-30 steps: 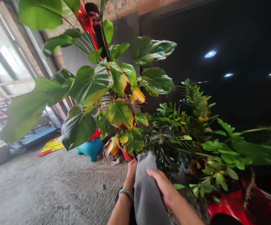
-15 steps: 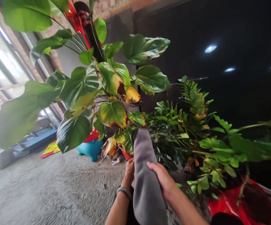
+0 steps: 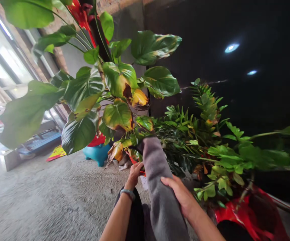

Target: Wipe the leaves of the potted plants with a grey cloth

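Note:
A long, soft grey cloth (image 3: 157, 187) hangs upright in front of me, its top bent over among the lower leaves. My right hand (image 3: 178, 192) grips its right side, thumb lying across the front. At the left edge of the cloth is my left hand (image 3: 135, 174), fingers closed against it and their tips partly hidden. A greyish bangle (image 3: 128, 194) circles the left wrist. Beneath the left fingers, a small white tag (image 3: 144, 182) and a bit of red show. Just beyond the cloth stands a tall potted plant with broad leaves (image 3: 118, 115), some yellowed and browned.
Bushy green plants (image 3: 180, 134) fill the right side before a dark, glossy wall (image 3: 210, 40). A red plastic wrapping (image 3: 255, 211) lies at lower right. On the rough concrete floor (image 3: 59, 197) are a turquoise footed pot (image 3: 97, 154) and a blue flatbed trolley (image 3: 39, 144).
My left hand has shifted left and come further out from behind the cloth, uncovering the white tag. The cloth's top tilts more to the left, and my right hand sits slightly lower.

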{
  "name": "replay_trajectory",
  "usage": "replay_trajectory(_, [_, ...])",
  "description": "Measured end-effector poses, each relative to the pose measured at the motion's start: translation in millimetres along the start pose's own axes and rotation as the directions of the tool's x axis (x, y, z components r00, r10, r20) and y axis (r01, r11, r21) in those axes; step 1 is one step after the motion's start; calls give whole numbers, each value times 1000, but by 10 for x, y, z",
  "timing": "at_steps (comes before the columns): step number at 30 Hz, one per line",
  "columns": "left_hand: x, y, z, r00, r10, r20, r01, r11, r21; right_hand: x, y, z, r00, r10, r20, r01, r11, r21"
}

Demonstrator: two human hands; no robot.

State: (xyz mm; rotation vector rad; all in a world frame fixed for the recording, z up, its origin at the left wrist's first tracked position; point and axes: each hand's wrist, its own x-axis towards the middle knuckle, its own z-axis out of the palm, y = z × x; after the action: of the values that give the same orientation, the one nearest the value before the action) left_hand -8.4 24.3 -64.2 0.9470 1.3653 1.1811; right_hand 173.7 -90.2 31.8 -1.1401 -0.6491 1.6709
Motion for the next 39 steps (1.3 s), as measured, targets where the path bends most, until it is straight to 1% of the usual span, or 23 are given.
replay_trajectory(2, [7,38,-24,1000,11,5,-11,1000,-8,-50,243,-135,989,45,-143,-54,997,-58])
replay_trajectory(3, [13,51,-44,1000,12,4,-12,1000,-11,-107,343,-204,982,69,-174,-83,994,-74])
replay_trajectory(5, [22,64,-91,1000,12,1,-12,1000,-18,-259,414,-316,981,100,-169,-110,993,-52])
replay_trajectory(7, [25,70,-135,1000,17,11,-17,999,-29,-404,266,-374,986,73,-151,-68,997,36])
replay_trajectory(9, [24,78,-167,999,21,30,-20,999,-32,-475,-55,-381,983,25,-179,8,984,180])
replay_trajectory(12, [25,93,-180,999,19,42,-17,999,-29,-389,-531,-325,976,-19,-215,110,902,419])
replay_trajectory(13, [29,95,-175,999,15,40,-14,999,-28,-321,-605,-299,979,-17,-204,114,872,477])
replay_trajectory(14, [36,94,-165,999,12,37,-11,1000,-27,-246,-614,-273,983,-3,-186,99,853,512])
replay_trajectory(16, [57,80,-136,999,3,32,-2,1000,-18,-122,-441,-230,985,70,-156,20,860,511])
replay_trajectory(18, [90,51,-102,1000,-6,18,6,1000,-2,-90,-106,-217,973,168,-158,-84,896,437])
replay_trajectory(20, [129,11,-71,1000,-13,-6,13,1000,16,-175,207,-250,966,203,-160,-139,930,341])
replay_trajectory(21, [149,-10,-59,1000,-15,-19,15,1000,26,-248,298,-287,966,203,-159,-147,941,303])
replay_trajectory(22, [167,-31,-49,999,-16,-32,17,999,36,-329,328,-336,968,196,-155,-148,950,276])
replay_trajectory(24, [198,-69,-34,999,-13,-51,16,998,55,-464,196,-454,970,172,-171,-121,955,272])
replay_trajectory(26, [217,-97,-19,998,-9,-54,12,998,66,-503,-106,-559,970,105,-219,-26,942,334])
replay_trajectory(28, [225,-116,2,999,-8,-45,11,998,68,-417,-403,-601,967,-6,-255,117,898,425])
replay_trajectory(30, [228,-129,29,999,-13,-32,15,998,64,-240,-521,-554,960,-81,-269,211,840,500])
replay_trajectory(31, [230,-135,42,1000,-15,-25,16,998,59,-144,-484,-500,959,-78,-272,215,828,518])
replay_trajectory(32, [233,-140,55,1000,-16,-19,17,998,54,-59,-383,-433,960,-45,-276,188,834,519])
replay_trajectory(34, [243,-152,73,1000,-17,-8,17,999,43,39,-54,-278,964,66,-258,64,884,464])
replay_trajectory(36, [253,-162,77,1000,-17,1,17,999,32,14,287,-114,966,191,-177,-123,933,337])
replay_trajectory(38, [253,-165,69,1000,-15,10,15,1000,23,-105,454,58,966,223,-131,-179,942,283])
replay_trajectory(39, [244,-162,62,1000,-13,16,13,1000,18,-173,439,148,972,211,-108,-178,950,256])
